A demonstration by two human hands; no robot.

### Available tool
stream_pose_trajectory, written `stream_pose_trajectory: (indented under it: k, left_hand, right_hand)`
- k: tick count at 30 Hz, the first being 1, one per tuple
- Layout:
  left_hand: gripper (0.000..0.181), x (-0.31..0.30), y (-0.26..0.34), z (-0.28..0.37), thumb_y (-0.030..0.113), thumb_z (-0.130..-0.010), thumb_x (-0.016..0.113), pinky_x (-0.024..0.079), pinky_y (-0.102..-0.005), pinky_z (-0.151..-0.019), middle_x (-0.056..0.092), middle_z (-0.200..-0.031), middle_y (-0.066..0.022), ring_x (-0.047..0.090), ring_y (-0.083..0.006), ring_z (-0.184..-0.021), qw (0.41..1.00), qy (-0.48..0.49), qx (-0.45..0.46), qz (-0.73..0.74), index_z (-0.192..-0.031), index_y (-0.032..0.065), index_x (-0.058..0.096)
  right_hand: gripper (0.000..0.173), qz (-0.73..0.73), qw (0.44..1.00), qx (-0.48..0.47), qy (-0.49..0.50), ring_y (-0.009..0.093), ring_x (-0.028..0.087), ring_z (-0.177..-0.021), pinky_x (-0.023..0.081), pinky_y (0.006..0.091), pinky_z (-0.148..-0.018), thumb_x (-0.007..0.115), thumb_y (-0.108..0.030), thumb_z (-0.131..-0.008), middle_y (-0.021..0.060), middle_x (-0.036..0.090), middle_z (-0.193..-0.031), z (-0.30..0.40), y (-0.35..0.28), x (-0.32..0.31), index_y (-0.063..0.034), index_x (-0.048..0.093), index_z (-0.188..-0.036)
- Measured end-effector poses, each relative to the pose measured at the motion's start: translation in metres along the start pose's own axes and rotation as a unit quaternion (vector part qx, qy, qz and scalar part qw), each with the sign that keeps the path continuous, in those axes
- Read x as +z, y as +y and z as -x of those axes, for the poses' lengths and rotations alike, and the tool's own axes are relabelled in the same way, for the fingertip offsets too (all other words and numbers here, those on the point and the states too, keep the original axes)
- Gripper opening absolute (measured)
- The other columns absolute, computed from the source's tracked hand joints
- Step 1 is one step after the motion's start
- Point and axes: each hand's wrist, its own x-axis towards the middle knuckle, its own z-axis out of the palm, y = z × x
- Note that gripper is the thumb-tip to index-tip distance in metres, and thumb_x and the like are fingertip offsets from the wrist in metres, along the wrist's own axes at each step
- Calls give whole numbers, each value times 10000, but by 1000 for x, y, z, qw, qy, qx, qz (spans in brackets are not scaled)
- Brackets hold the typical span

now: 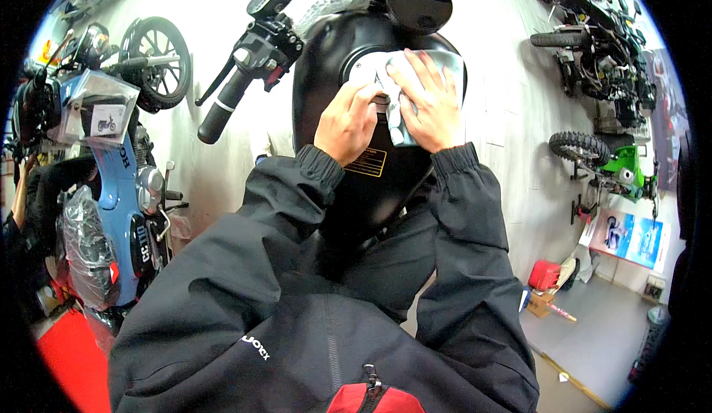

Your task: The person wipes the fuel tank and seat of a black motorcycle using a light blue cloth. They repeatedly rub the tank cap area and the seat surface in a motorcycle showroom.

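Note:
A black motorcycle fuel tank (320,74) lies before me, with a yellow-bordered warning label (370,163) bearing writing. Near its top sits a round silver filler cap (359,67), partly covered by a pale blue-white cloth (456,71). My right hand (428,101) rests on the cloth, fingers spread forward, pressing it against the tank and the cap's right side. My left hand (349,122) is at the cap's near edge with fingers curled. Its fingertips meet the cap and the cloth's edge; whether they pinch either is hidden.
Ahead are a handlebar grip with brake lever (228,101), a bubble-wrapped bar (334,1) and a round black mirror or gauge (419,5). A blue motorcycle (119,185) stands left, with a person's arm (22,190) beyond. Motorcycles (606,74) and a green dirt bike (626,171) stand right.

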Motion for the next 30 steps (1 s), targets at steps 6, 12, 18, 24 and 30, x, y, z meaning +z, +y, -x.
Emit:
stream_pose_trajectory:
  k: [6,12,18,24,30]
  left_hand:
    - [378,-4,1,-2,-12,-878,630,542,-442,-881,606,-1128,-185,637,-385,-1027,1000,13,4,9,-1244,45,556]
    - [298,-4,0,3,-16,-920,628,546,-418,-883,651,-1102,-191,668,-372,-1002,998,22,-32,51,-1211,14,575]
    - [289,-6,-1,0,-25,-912,629,549,-400,-840,645,-1036,-176,674,-349,-932,998,21,-36,42,-1195,10,580]
    - [264,-3,-2,-1,6,-895,638,552,-428,-824,640,-1013,-164,657,-361,-958,997,34,-48,45,-1156,31,603]
    - [217,-5,-4,2,-22,-916,619,544,-404,-807,640,-977,-169,664,-357,-894,997,42,-50,51,-1130,17,611]
  right_hand:
    - [570,-16,997,71,15,356,336,-1508,216,600,-1201,636,-219,-876,137,408,-1614,40,-18,-2,-209,597,-1445]
    - [564,-32,995,93,21,370,336,-1506,191,627,-1196,651,-229,-832,155,430,-1593,63,-40,0,-212,644,-1396]
    - [517,-24,999,24,-5,323,368,-1492,217,589,-1213,625,-226,-879,93,441,-1598,16,-4,0,-274,641,-1393]
    - [506,5,1000,21,12,328,407,-1456,290,580,-1169,615,-239,-923,89,486,-1549,-6,10,5,-258,600,-1428]
    - [499,-1,997,71,32,341,377,-1485,264,605,-1172,597,-206,-917,98,475,-1566,16,-8,9,-234,615,-1415]
